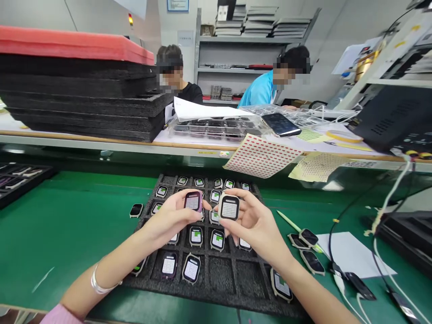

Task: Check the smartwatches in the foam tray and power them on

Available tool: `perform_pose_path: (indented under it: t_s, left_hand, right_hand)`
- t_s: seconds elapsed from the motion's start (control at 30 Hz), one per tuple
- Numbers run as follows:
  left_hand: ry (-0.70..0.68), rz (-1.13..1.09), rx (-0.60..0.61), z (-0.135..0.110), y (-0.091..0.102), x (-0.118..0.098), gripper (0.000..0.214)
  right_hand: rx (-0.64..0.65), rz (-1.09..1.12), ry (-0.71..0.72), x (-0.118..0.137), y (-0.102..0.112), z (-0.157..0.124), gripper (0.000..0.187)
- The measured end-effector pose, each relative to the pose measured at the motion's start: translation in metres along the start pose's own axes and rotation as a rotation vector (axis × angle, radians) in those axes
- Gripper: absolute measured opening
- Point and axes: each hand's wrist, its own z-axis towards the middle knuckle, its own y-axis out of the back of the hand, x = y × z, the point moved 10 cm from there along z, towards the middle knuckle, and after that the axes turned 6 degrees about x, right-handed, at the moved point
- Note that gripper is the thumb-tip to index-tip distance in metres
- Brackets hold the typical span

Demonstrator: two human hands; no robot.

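Purple-framed smartwatch body (193, 201): held at its edges by the left hand (170, 217), above a black foam tray (224, 275) at lower centre of the frame. The right hand (253, 220) pinches a pale-framed smartwatch body (228, 207) between fingertips and thumb, just beside the first. Caution: a weak pinch may drop either body onto the tray; contact between the bodies may scuff their frames.

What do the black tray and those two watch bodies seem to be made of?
The tray looks like coarse black foam: dull, porous and cut into pockets. The pale watch body and purple watch body have smooth, faintly shiny frames, perhaps metal or glossy plastic; the look can't settle which.
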Motion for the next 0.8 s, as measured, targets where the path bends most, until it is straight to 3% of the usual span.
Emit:
perform_pose_path:
  t_s: [0.13, 0.27, 0.47, 0.8]
  left_hand:
    - [0.066, -0.041, -0.042, 0.002, 0.005, 0.01, 0.043]
    - [0.085, -0.069, 0.037, 0.002, -0.008, 0.014, 0.049]
    - [-0.023, 0.039, 0.044, -0.003, -0.016, 0.005, 0.044]
    - [-0.13, 0.12, 0.056, -0.002, -0.015, -0.003, 0.039]
  right_hand:
    - [0.02, 0.041, -0.004, -0.005, -0.002, -0.001, 0.041]
    - [-0.033, 0.029, 0.033, -0.001, 0.006, -0.001, 0.028]
    - [-0.131, -0.038, 0.072, 0.005, 0.014, -0.004, 0.019]
    - [-0.074, -0.013, 0.122, 0.01, 0.009, -0.009, 0.023]
